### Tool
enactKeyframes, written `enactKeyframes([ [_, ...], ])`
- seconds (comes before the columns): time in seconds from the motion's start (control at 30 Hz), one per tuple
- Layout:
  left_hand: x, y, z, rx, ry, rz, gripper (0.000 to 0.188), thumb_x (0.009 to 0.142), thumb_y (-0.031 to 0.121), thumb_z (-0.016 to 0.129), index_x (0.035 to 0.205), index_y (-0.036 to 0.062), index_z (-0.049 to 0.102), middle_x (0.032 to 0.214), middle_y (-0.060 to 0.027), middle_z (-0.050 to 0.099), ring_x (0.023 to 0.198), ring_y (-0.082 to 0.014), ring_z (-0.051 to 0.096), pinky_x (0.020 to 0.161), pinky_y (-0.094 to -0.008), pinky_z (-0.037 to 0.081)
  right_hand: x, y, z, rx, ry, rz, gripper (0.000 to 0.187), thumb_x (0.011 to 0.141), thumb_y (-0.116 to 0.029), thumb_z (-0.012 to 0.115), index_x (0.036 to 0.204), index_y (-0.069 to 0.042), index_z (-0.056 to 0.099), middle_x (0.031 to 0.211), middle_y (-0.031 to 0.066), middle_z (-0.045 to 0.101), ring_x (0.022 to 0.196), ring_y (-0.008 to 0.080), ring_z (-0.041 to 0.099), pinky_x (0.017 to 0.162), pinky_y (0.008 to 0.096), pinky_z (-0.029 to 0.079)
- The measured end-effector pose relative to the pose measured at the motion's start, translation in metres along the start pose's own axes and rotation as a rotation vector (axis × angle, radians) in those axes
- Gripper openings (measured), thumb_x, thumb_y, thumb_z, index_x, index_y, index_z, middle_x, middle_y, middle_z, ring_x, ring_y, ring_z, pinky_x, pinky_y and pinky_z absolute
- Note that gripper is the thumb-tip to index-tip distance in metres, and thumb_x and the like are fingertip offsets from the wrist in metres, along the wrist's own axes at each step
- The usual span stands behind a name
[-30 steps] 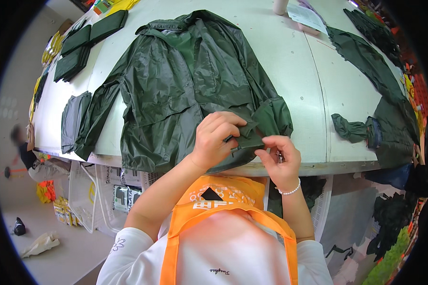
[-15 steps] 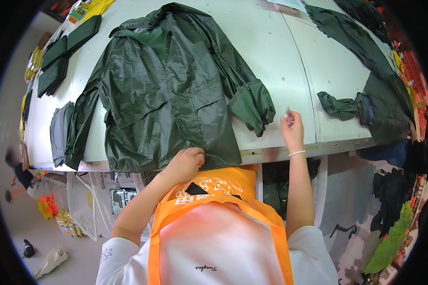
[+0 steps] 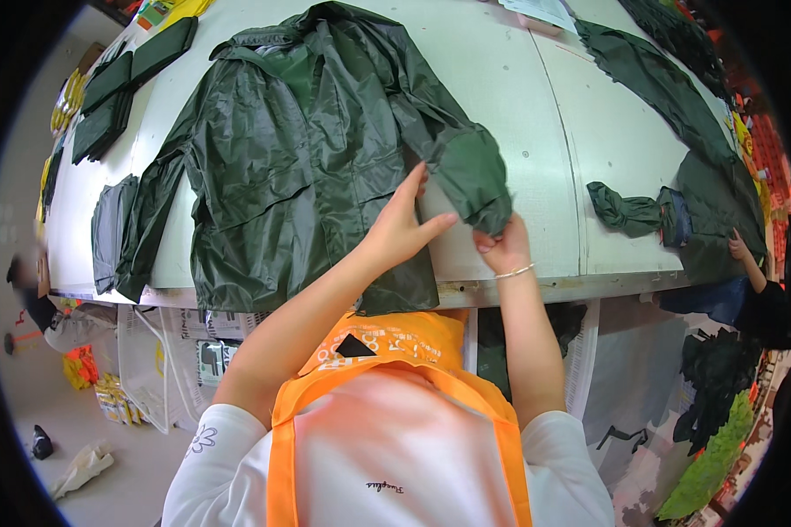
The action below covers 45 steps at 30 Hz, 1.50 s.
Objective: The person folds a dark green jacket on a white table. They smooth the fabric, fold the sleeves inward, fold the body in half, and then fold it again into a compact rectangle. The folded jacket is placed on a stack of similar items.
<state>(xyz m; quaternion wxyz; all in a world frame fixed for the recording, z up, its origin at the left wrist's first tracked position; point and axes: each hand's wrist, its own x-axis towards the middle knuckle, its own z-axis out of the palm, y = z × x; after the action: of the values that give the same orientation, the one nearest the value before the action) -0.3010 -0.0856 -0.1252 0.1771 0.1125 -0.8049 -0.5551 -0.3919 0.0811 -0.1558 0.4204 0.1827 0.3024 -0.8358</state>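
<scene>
A dark green rain jacket [image 3: 264, 176] lies spread front up on the table, its collar at the far side and its hem over the near edge. Its right-side sleeve [image 3: 473, 176] is bunched at the end and shows a lighter green face. Pinched at that sleeve's lower edge is my right hand [image 3: 505, 248], closed on the cloth. My left hand [image 3: 406, 218] is open, thumb apart, with its fingertips beside the sleeve and over the jacket's side.
Folded dark green bundles [image 3: 104, 123] sit on the table [image 3: 549, 176] at the far left. More green garments [image 3: 712, 198] lie at the right, where another person's hand [image 3: 740, 246] touches them. Plastic bins [image 3: 145, 369] stand under the near edge.
My left hand has left the jacket hem and moved up and right to the sleeve. My right hand has moved left and taken hold of the sleeve end.
</scene>
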Motion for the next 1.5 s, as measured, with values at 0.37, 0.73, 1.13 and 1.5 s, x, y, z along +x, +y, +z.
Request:
enactKeyframes([
  [0.37, 0.019, 0.029, -0.040, -0.119, -0.214, -0.183, 0.019, 0.074, 0.004, 0.070, 0.088, -0.0012, 0.058, 0.077, -0.0048, 0.062, 0.076, -0.0101, 0.056, 0.073, -0.0256, 0.046, -0.035, -0.006, 0.028, -0.931, 0.106, -0.684, 0.041, 0.084, -0.003, 0.059, 0.124, -0.004, 0.053, 0.114, 0.0011, 0.060, 0.056, -0.0003, 0.035, 0.049, 0.0159, 0.032],
  [0.73, 0.025, 0.057, -0.060, -0.039, -0.296, 0.046, 0.045, 0.071, -0.003, 0.067, 0.110, 0.0030, 0.044, 0.093, -0.0111, 0.063, 0.088, -0.0215, 0.060, 0.080, -0.0307, 0.046, 0.000, -0.024, 0.074, -1.387, -0.305, -0.503, 0.022, 0.073, 0.005, 0.067, 0.091, -0.003, 0.058, 0.074, -0.0041, 0.053, 0.063, 0.0014, 0.043, 0.056, 0.0168, 0.036],
  [1.13, 0.028, 0.056, -0.046, 0.187, -0.228, 0.045, 0.048, 0.072, -0.003, 0.065, 0.115, 0.0055, 0.044, 0.091, -0.0135, 0.062, 0.091, -0.0265, 0.062, 0.083, -0.0330, 0.048, -0.036, -0.002, 0.116, -1.598, -0.078, -0.825, 0.016, 0.077, -0.010, 0.069, 0.078, 0.001, 0.057, 0.071, 0.0107, 0.056, 0.060, 0.0221, 0.056, 0.055, 0.0312, 0.044],
  [1.5, 0.037, 0.014, -0.048, -0.040, -0.307, -0.120, 0.025, 0.073, 0.018, 0.073, 0.091, 0.0018, 0.067, 0.082, -0.0050, 0.065, 0.080, -0.0152, 0.057, 0.073, -0.0288, 0.046, -0.027, -0.002, 0.086, -0.807, -0.142, -0.391, 0.011, 0.092, -0.015, 0.056, 0.089, -0.005, 0.053, 0.065, -0.0072, 0.043, 0.056, 0.0004, 0.034, 0.049, 0.0170, 0.027],
])
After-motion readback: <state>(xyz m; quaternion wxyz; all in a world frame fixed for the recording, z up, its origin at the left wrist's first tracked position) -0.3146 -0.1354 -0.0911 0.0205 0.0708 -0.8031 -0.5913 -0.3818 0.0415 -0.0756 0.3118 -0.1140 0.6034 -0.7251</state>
